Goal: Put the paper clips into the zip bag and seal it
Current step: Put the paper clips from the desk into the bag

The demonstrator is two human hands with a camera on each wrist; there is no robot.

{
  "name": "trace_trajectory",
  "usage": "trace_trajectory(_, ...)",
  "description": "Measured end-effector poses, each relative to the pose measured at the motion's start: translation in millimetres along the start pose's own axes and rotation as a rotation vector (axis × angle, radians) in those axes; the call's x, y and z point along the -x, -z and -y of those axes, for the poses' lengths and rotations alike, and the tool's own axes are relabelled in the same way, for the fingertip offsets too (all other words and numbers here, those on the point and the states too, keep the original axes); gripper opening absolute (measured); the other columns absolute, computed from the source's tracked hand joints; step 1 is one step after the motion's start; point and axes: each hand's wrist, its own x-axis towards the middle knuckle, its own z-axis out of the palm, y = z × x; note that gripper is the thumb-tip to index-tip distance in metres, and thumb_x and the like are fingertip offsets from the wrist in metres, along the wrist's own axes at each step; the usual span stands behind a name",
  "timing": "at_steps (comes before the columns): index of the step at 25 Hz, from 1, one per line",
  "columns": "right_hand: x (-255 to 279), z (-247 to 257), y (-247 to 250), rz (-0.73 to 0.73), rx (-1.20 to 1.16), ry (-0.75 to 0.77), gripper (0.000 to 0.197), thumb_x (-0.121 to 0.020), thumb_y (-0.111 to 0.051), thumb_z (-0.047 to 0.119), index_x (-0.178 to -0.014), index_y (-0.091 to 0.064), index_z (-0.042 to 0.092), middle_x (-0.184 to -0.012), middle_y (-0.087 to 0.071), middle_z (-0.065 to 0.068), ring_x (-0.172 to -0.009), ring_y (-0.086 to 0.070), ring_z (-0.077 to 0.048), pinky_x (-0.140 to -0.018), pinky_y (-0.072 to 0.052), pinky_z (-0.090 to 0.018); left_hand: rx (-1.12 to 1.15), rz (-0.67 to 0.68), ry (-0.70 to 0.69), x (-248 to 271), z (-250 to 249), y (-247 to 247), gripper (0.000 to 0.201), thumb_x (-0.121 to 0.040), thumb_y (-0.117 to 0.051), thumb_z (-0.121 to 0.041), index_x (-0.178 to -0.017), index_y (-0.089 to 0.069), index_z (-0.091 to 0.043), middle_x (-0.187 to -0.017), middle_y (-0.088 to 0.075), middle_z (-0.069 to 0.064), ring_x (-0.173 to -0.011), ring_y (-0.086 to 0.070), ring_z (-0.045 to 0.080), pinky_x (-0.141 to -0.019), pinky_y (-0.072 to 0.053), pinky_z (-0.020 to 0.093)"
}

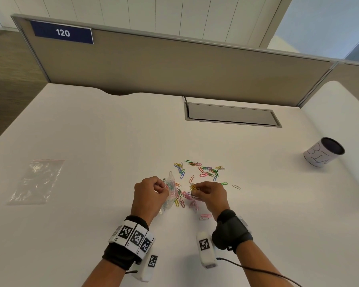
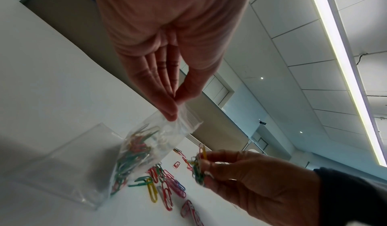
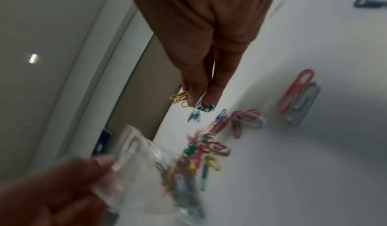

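Observation:
My left hand (image 1: 161, 188) pinches the top edge of a small clear zip bag (image 1: 170, 191) that hangs down to the white table (image 1: 112, 141); several coloured paper clips lie inside the bag (image 2: 134, 156). My right hand (image 1: 196, 190) pinches a small bunch of paper clips (image 2: 199, 168) just right of the bag's mouth. Many loose coloured paper clips (image 1: 203, 170) are scattered on the table beyond and between my hands. In the right wrist view the fingertips (image 3: 194, 102) hold yellow and green clips, and the bag (image 3: 150, 168) is blurred at the lower left.
A second clear zip bag (image 1: 37, 181) lies flat at the left of the table. A white cylindrical cup (image 1: 322, 152) stands at the right. A grey cable hatch (image 1: 232, 114) sits near the partition (image 1: 174, 65) at the back.

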Motion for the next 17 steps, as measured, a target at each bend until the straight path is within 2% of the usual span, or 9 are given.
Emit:
trace_trajectory(3, 10, 15, -1, 0.048, -0.419, -0.059, 0.021, -0.078, -0.071, -0.005, -0.099, -0.068, -0.006, -0.087, -0.075, -0.017, -0.076, -0.073, -0.023, -0.070, -0.061, -0.026, 0.007, 0.001, 0.008, 0, -2, -1, 0.005, -0.077, -0.074, -0.011, -0.075, -0.069, -0.010, -0.066, -0.071, 0.006, -0.058, -0.071, 0.019, -0.067, -0.062, 0.037)
trace_trajectory(6, 17, 32, -8, 0.129, -0.552, -0.060, 0.016, -0.080, -0.068, -0.005, -0.095, -0.069, -0.001, -0.080, -0.076, -0.009, -0.075, -0.073, -0.019, -0.071, -0.060, -0.024, 0.011, 0.000, 0.015, 1, -3, -2, 0.004, -0.077, -0.074, -0.011, -0.076, -0.070, -0.010, -0.066, -0.071, 0.006, -0.058, -0.070, 0.020, -0.067, -0.062, 0.038)
trace_trajectory(8, 22, 40, -15, 0.210, -0.506, -0.053, 0.015, -0.080, -0.068, -0.005, -0.095, -0.069, -0.002, -0.078, -0.076, -0.008, -0.072, -0.073, -0.018, -0.068, -0.060, -0.023, 0.011, 0.003, 0.018, 2, -4, -2, 0.005, -0.077, -0.074, -0.012, -0.077, -0.070, -0.010, -0.068, -0.071, 0.006, -0.059, -0.070, 0.020, -0.067, -0.062, 0.038)
trace_trajectory(11, 23, 43, -25, 0.270, -0.277, -0.044, 0.017, -0.078, -0.071, -0.005, -0.095, -0.069, -0.005, -0.079, -0.073, -0.014, -0.070, -0.072, -0.019, -0.066, -0.059, -0.023, 0.010, -0.005, 0.018, 3, -5, -1, 0.005, -0.077, -0.074, -0.013, -0.078, -0.070, -0.010, -0.069, -0.071, 0.006, -0.061, -0.070, 0.020, -0.067, -0.061, 0.036)
trace_trajectory(14, 18, 45, -31, 0.249, -0.114, -0.071, 0.020, -0.075, -0.074, -0.004, -0.094, -0.068, -0.006, -0.083, -0.070, -0.021, -0.068, -0.070, -0.022, -0.065, -0.060, -0.024, 0.024, -0.002, 0.013, 4, -5, -1, 0.004, -0.078, -0.073, -0.011, -0.077, -0.070, -0.009, -0.067, -0.071, 0.007, -0.060, -0.070, 0.020, -0.066, -0.061, 0.035)
trace_trajectory(17, 11, 46, -33, 0.198, 0.135, -0.056, 0.018, -0.075, -0.076, -0.001, -0.092, -0.070, -0.003, -0.083, -0.070, -0.019, -0.065, -0.069, -0.022, -0.063, -0.061, -0.023, 0.030, 0.001, 0.013, 6, -6, 1, 0.003, -0.078, -0.072, -0.007, -0.077, -0.070, -0.007, -0.068, -0.071, 0.008, -0.060, -0.071, 0.021, -0.066, -0.061, 0.035)
